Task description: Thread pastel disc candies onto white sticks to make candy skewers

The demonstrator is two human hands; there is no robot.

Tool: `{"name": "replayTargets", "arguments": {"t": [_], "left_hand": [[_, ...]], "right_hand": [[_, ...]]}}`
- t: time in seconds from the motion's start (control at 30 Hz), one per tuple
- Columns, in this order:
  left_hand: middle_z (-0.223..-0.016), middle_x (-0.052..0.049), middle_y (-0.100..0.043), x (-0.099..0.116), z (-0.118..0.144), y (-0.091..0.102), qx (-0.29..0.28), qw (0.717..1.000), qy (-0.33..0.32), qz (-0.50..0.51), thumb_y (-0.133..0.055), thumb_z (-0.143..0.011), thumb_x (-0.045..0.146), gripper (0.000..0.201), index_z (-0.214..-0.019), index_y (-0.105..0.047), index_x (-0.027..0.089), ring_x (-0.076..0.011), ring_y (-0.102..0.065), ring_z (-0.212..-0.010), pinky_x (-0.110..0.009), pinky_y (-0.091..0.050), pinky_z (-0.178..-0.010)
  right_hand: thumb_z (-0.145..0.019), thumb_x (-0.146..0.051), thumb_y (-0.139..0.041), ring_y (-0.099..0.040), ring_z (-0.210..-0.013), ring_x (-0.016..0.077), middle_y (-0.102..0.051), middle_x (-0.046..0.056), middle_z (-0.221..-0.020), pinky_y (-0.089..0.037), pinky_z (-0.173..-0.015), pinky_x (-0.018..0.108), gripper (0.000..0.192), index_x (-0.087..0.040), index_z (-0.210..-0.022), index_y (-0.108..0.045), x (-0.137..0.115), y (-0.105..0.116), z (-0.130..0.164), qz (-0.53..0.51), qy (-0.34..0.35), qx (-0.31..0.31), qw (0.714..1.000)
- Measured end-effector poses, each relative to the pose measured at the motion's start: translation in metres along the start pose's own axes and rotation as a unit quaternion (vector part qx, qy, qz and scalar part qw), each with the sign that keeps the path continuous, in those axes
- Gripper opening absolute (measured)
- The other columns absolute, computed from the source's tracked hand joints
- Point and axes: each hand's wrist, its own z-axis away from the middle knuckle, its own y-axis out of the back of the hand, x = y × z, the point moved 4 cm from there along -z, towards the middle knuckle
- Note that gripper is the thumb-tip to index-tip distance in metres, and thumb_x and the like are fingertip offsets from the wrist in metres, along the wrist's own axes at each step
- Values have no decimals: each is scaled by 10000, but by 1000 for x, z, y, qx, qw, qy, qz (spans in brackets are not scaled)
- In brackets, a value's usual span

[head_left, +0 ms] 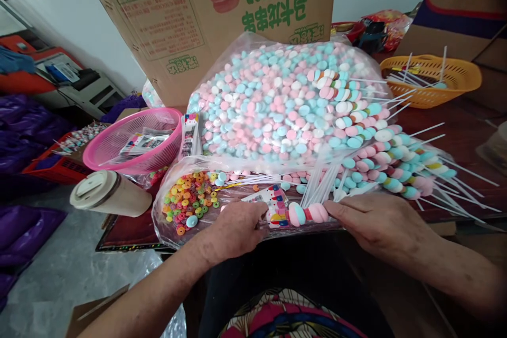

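At the front edge of the table, my left hand [240, 227] is closed on a printed plastic wrapper [277, 203]. My right hand [372, 222] pinches the right end of a candy skewer [307, 215] strung with pink, white and blue marshmallows; its left end meets the wrapper, and I cannot tell how far inside it reaches. Loose ring candies [190, 198] in orange, red and green lie left of my left hand. Thin white sticks [319, 182] lie bunched just beyond the skewer. Finished-looking marshmallow skewers [396, 161] are piled beyond my right hand, sticks pointing right.
A big clear bag of marshmallows [257, 100] fills the middle, before a tall cardboard box [158, 26]. To the left stand a pink basket [93, 153] holding wrappers and a lidded cup [127, 198]. A yellow basket [455, 82] with sticks sits at the back right.
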Motion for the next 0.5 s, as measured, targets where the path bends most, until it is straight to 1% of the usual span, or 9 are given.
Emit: {"name": "replayTargets", "arguments": {"t": [0.07, 0.17, 0.23, 0.3, 0.4, 0.5], "left_hand": [[-752, 11, -595, -2, 0, 0, -60, 993, -42, 96, -599, -735, 275, 143, -843, -569, 187, -151, -540, -691, -220, -391, -600], [-673, 50, -492, -2, 1, 1, -137, 955, -93, 248, -662, -675, 295, 210, -789, -532, 177, -109, -463, -616, -192, -331, -533], [-631, 61, -417, -2, -1, 0, -160, 930, -97, 317, -672, -663, 323, 250, -743, -489, 173, -92, -409, -582, -189, -299, -507], [-608, 67, -381, -3, -4, -4, -155, 925, -75, 338, -676, -658, 339, 273, -719, -467, 174, -83, -366, -564, -189, -271, -491], [-604, 70, -403, -1, -7, -8, -130, 938, -56, 315, -689, -654, 331, 263, -712, -487, 173, -83, -377, -568, -189, -275, -504], [-623, 65, -453, 4, -7, -7, -91, 959, -52, 264, -695, -665, 356, 251, -725, -529, 178, -98, -428, -591, -195, -302, -538]], "right_hand": [[-804, 13, -393, -529, -583, 150, -620, 13, -675, -316, -556, 299, 292, -149, -945, -592, -2, 10, -2, 53, 46, 56, 996], [-839, -7, -427, -542, -665, 170, -659, 52, -775, -342, -598, 320, 252, -133, -1001, -572, -6, 20, -3, 82, 97, 101, 987], [-850, -32, -463, -546, -695, 176, -664, 62, -810, -359, -617, 329, 231, -129, -1034, -565, -10, 22, -3, 74, 107, 116, 985], [-852, -43, -485, -549, -697, 177, -665, 65, -821, -373, -630, 339, 234, -120, -1060, -559, -15, 20, -2, 64, 101, 125, 985], [-857, -34, -458, -558, -656, 169, -666, 61, -788, -379, -613, 331, 228, -104, -1051, -555, -22, 14, 0, 52, 96, 112, 988], [-857, -27, -412, -563, -599, 149, -661, 40, -735, -368, -560, 295, 243, -120, -1023, -563, -24, 8, -1, 21, 66, 74, 995]]}}
